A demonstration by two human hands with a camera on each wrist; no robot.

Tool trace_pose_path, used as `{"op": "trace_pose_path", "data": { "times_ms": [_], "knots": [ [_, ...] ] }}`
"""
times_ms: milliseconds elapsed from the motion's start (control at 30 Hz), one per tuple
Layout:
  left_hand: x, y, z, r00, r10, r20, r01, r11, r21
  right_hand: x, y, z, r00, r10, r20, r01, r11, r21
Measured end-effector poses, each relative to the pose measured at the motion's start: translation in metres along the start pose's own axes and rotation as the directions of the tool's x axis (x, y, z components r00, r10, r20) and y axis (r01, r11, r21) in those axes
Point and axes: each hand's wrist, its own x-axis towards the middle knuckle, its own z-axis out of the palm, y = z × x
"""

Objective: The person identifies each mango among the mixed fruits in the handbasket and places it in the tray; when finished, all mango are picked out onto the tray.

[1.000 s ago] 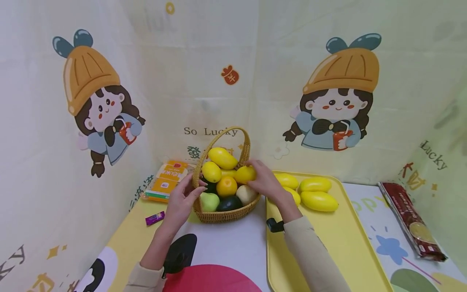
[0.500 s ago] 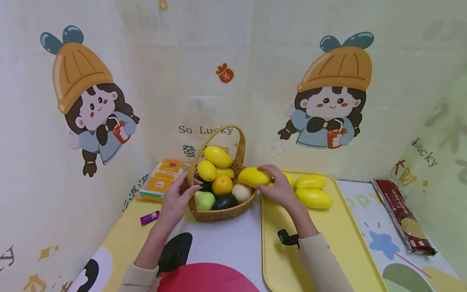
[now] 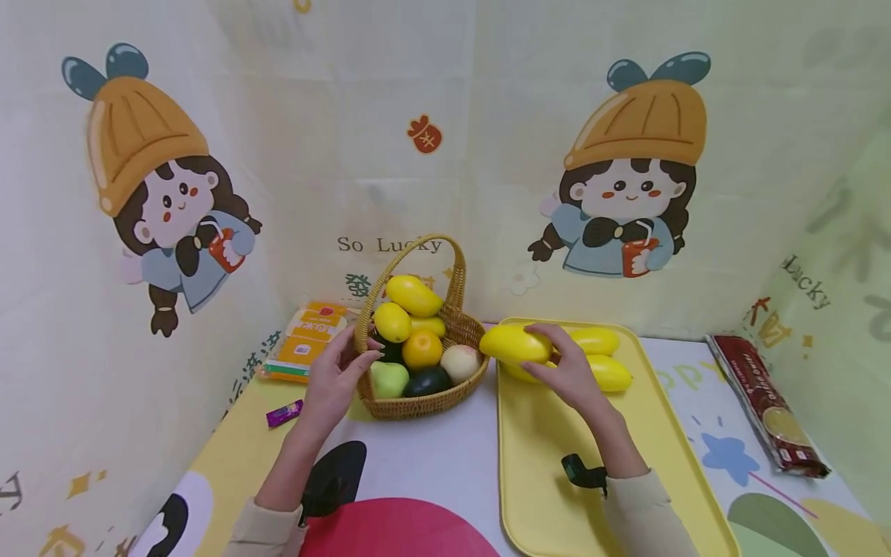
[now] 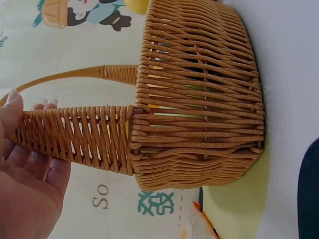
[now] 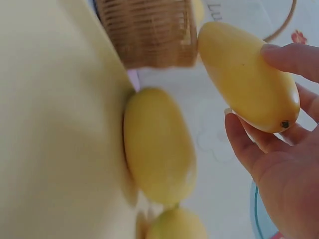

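Note:
My right hand (image 3: pixel 567 367) holds a yellow mango (image 3: pixel 513 344) by its end, thumb on one side and fingers on the other. That mango (image 5: pixel 249 74) hangs over the left edge of the yellow tray (image 3: pixel 550 495), overlapping the mangoes there in the head view. My left hand (image 3: pixel 341 375) grips the side of the wicker basket's handle (image 4: pixel 75 134). Inside the wicker basket (image 3: pixel 418 410) are mangoes (image 3: pixel 414 295), an orange (image 3: pixel 422 350), a green pear-like fruit (image 3: pixel 390 380), a dark avocado-like fruit (image 3: pixel 428 381) and a pale peach-like fruit (image 3: pixel 461 362).
More mangoes (image 3: pixel 609 373) lie at the tray's back end. An orange snack packet (image 3: pixel 306 340) and a small purple wrapper (image 3: pixel 285 414) lie left of the basket. Right of the tray is a long dark red snack pack (image 3: pixel 766 402). A printed cloth wall (image 3: pixel 487 193) rises behind.
My right hand has drawn the mango out of the basket and carried it right, over the tray's edge. My left hand keeps its grip on the basket handle.

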Motion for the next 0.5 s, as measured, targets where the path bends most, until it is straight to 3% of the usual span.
{"op": "trace_pose_path", "data": {
  "times_ms": [233,500],
  "knots": [
    [0.001,-0.001,-0.001,1.000,-0.006,0.000,0.006,1.000,-0.003,-0.014,0.019,-0.030,0.995,0.090,0.044,-0.091,0.996,0.016],
    [0.001,0.000,-0.001,1.000,0.004,0.013,-0.004,1.000,-0.014,-0.033,0.036,-0.055,0.994,0.103,0.043,-0.104,0.994,0.019]
  ]
}}
